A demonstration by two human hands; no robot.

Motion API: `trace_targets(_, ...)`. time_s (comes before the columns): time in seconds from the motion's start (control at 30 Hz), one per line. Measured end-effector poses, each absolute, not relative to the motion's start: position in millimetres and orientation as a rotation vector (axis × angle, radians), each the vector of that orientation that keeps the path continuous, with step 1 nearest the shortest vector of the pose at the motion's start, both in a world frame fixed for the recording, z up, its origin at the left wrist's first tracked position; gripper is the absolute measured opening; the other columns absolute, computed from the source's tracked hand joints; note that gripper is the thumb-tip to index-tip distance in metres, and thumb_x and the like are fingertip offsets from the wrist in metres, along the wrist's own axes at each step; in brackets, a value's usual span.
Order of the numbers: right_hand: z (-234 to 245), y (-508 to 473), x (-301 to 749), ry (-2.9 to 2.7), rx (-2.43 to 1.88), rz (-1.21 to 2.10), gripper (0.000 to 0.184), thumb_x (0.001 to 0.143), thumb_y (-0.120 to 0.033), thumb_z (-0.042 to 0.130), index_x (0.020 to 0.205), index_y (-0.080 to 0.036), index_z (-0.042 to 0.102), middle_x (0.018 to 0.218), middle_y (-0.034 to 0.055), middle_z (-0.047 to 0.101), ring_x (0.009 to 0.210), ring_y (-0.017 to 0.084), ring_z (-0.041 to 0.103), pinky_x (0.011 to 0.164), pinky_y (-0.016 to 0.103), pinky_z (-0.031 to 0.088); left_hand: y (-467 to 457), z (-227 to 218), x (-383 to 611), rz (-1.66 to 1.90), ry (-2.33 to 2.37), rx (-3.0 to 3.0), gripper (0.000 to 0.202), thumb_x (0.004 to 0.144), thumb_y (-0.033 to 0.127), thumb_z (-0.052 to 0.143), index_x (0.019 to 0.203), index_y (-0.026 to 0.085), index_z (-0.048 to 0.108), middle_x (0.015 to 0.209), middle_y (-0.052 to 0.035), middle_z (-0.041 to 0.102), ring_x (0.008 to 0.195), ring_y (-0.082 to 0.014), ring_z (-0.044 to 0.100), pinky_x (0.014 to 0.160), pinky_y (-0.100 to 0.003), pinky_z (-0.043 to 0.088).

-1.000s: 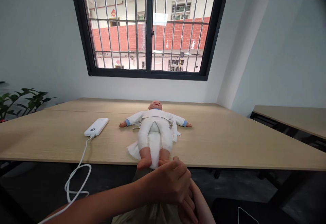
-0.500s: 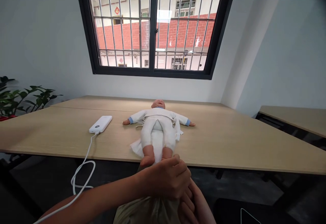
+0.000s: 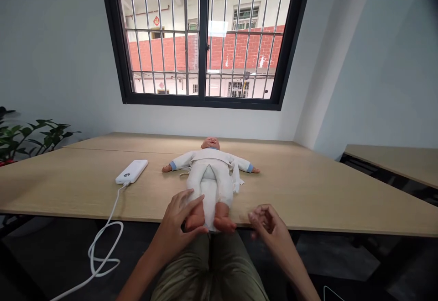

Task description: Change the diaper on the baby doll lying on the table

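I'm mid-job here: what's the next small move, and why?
Probably bring the right hand in to the doll's nearer foot. The left hand is at the other leg, contact unclear, while the right is apart from the doll. Both feet lie at the table's front edge, so two-handed support seems sensible.

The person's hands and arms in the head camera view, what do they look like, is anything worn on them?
The left hand and right hand are both bare and slim-fingered, with no gloves or rings visible. The forearms show no sleeves, watch or bracelet as far as the picture reaches.
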State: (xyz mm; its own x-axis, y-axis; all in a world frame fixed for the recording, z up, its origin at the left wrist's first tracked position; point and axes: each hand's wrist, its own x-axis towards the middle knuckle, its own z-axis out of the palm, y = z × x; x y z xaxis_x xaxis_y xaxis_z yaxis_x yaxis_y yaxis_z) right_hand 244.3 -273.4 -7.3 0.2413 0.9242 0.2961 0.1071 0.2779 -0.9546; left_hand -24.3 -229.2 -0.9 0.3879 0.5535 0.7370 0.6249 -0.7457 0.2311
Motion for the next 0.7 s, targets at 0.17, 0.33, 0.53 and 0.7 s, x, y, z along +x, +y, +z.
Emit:
trace_targets(0.17,-10,-257,221,-1.558,-1.326,0.47,0.048,0.082,-0.049,0.063,0.117,-0.017,0.057,0.114,0.0117,0.062,0.111,0.025,0.056,0.1,0.041,0.043,-230,-20,-26,-1.213,-1.057,-2.559,0.08,0.066,0.044,0.082,0.137,0.03,0.049,0.142,-0.014,0.04,0.128,-0.0316,0.046,0.1,-0.047,0.052)
trace_targets(0.33,-2,-247,199,-1.61,-1.356,0.575,0.058,0.087,-0.056,0.052,0.127,-0.014,0.049,0.113,0.0143,0.06,0.109,0.027,0.056,0.099,0.044,0.041,-222,-15,-17,-1.099,-0.975,-2.592,0.072,0.072,0.016,0.078,0.136,0.031,0.049,0.143,-0.0081,0.045,0.131,-0.0295,0.04,0.104,-0.049,0.049)
trace_targets(0.53,11,-236,178,-1.425,-0.957,0.868,0.06,0.083,-0.067,0.054,0.117,-0.018,0.047,0.121,0.0123,0.055,0.102,0.02,0.06,0.09,0.033,0.05,-213,-5,7,-1.216,-1.001,-2.712,0.082,0.071,0.024,0.08,0.142,0.031,0.04,0.149,-0.009,0.037,0.132,-0.0279,0.042,0.107,-0.047,0.047)
trace_targets(0.7,17,-229,182,-1.435,-0.899,0.892,0.055,0.088,-0.067,0.048,0.114,-0.018,0.054,0.114,0.0102,0.06,0.105,0.02,0.06,0.091,0.034,0.049,-209,5,18,-1.437,-1.056,-2.65,0.041,0.085,0.02,0.062,0.126,0.024,0.056,0.146,-0.0109,0.04,0.131,-0.0257,0.044,0.108,-0.045,0.045)
